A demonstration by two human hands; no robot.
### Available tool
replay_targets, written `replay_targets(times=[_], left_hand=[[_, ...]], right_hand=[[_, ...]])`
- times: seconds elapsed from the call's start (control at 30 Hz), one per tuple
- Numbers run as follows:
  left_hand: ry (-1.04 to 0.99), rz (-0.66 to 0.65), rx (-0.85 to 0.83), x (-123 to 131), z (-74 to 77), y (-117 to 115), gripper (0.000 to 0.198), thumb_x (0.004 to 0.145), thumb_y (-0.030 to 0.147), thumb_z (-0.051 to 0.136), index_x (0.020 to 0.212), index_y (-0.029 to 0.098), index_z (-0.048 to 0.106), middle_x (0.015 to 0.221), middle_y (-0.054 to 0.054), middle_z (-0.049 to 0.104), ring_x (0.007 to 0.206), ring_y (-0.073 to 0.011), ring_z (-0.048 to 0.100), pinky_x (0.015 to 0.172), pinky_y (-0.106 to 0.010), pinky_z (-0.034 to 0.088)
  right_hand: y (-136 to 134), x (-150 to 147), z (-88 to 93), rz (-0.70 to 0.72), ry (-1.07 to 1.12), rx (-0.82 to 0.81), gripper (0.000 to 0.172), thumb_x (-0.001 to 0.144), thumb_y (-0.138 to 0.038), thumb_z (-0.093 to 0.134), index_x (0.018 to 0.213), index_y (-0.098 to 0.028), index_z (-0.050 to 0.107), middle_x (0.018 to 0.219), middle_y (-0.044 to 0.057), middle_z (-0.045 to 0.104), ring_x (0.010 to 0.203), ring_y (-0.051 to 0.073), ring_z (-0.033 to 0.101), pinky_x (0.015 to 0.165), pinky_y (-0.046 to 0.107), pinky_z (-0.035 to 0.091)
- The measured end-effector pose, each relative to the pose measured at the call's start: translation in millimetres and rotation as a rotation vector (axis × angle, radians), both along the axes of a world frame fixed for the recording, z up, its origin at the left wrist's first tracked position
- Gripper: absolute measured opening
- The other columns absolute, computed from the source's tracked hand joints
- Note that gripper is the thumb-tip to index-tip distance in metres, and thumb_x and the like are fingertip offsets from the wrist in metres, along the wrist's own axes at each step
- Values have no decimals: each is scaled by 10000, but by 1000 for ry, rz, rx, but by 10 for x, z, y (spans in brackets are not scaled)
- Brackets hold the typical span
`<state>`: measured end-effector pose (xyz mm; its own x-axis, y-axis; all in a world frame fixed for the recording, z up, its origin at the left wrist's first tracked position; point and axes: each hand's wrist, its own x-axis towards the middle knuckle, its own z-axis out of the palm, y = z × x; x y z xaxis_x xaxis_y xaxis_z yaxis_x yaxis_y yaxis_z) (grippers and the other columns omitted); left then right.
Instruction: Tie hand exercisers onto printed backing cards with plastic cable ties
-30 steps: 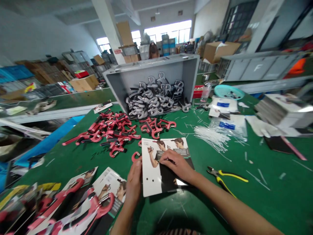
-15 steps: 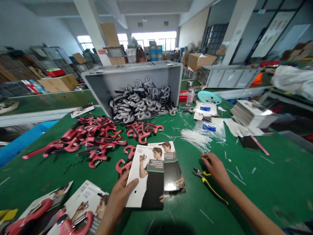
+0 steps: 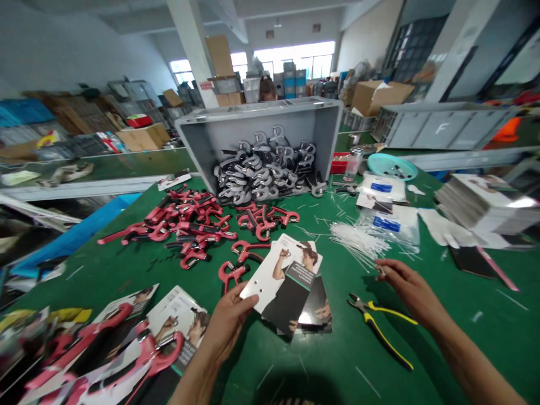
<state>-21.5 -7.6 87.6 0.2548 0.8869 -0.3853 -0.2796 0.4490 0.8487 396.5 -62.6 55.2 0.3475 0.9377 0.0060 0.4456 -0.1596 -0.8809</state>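
My left hand (image 3: 231, 319) grips the lower left edge of a printed card (image 3: 270, 281), which is tilted above another card (image 3: 316, 301). My right hand (image 3: 407, 287) has its fingertips pinched at the near end of a pile of white ties (image 3: 358, 239); whatever is between them is too small to name. Below that hand, yellow-and-black pliers (image 3: 382, 329) lie with their handles spread. Pink grip strengtheners (image 3: 189, 219) are heaped beyond my left hand, with a few loose ones close to the card.
A grey crate (image 3: 329, 140) on its side holds grey grippers (image 3: 261, 169). Right of it are a bottle (image 3: 353, 163), a turquoise plate (image 3: 392, 167), plastic bags (image 3: 396, 225), a glove (image 3: 447, 228) and a card stack (image 3: 485, 205). Carded pink grippers (image 3: 147, 360) lie lower left.
The view has swung left. The card in my left hand has turned clockwise, its top leaning right. My right fingers have closed near the white ties, and the pliers' handles show more fully.
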Motion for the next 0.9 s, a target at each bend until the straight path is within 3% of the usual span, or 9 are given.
replay_targets(times=[0.1, 0.23, 0.33, 0.4, 0.53, 0.63, 0.77, 0.9], left_hand=[[56, 21, 70, -41, 7, 69, 437, 712, 257, 821, 1101, 106, 692, 1090, -126, 745, 915, -205, 699, 839, -291, 521], [115, -68, 160, -28, 147, 139, 370, 729, 299, 811, 1037, 115, 721, 990, -95, 763, 851, -179, 692, 798, -261, 503], [112, -152, 180, 52, 208, 94, 364, 748, 351, 794, 1006, 104, 723, 893, -84, 761, 757, -161, 677, 729, -244, 490], [88, -183, 193, 112, 193, 53, 372, 765, 380, 776, 1009, 105, 718, 873, -80, 756, 737, -157, 668, 693, -233, 477], [51, -175, 219, 184, 144, 15, 394, 795, 399, 745, 1068, 117, 702, 925, -88, 752, 776, -172, 670, 704, -244, 479], [41, -157, 216, 198, 164, 12, 391, 786, 394, 754, 1056, 113, 709, 921, -92, 752, 773, -170, 667, 701, -242, 481], [41, -133, 221, 218, 180, 37, 389, 781, 389, 759, 1053, 115, 717, 944, -98, 751, 809, -183, 672, 723, -251, 493], [77, -84, 261, 229, 168, 102, 443, 787, 412, 745, 1135, 142, 704, 1048, -106, 740, 896, -223, 679, 795, -302, 517]], right_hand=[[42, -260, 188, -68, 126, 94, 447, 818, -529, 655, 1131, -210, 658, 934, 55, 717, 869, 234, 689, 821, 355, 526], [82, -790, 565, -183, 33, 352, 246, 837, -450, 692, 950, -232, 716, 894, 22, 692, 781, 185, 659, 782, 333, 527], [93, -1229, 822, -103, 145, 509, 127, 890, -336, 665, 950, -231, 703, 930, 14, 697, 715, 155, 676, 733, 312, 552], [110, -1477, 900, 16, 154, 554, 100, 918, -269, 633, 997, -231, 682, 919, 12, 710, 708, 158, 700, 710, 312, 566], [166, -1750, 852, 246, -117, 701, 183, 920, -141, 610, 1068, -236, 661, 987, 27, 720, 866, 173, 705, 785, 320, 555], [194, -1795, 773, 326, -282, 785, 268, 909, -75, 593, 1121, -233, 639, 1021, 36, 726, 994, 183, 677, 868, 331, 529], [186, -1792, 701, 375, -349, 816, 302, 901, -48, 581, 1152, -212, 618, 1045, 51, 730, 1034, 180, 665, 912, 322, 513], [218, -1785, 644, 398, -315, 745, 235, 921, -98, 574, 1112, -219, 638, 1013, 36, 733, 981, 159, 676, 882, 282, 518]])
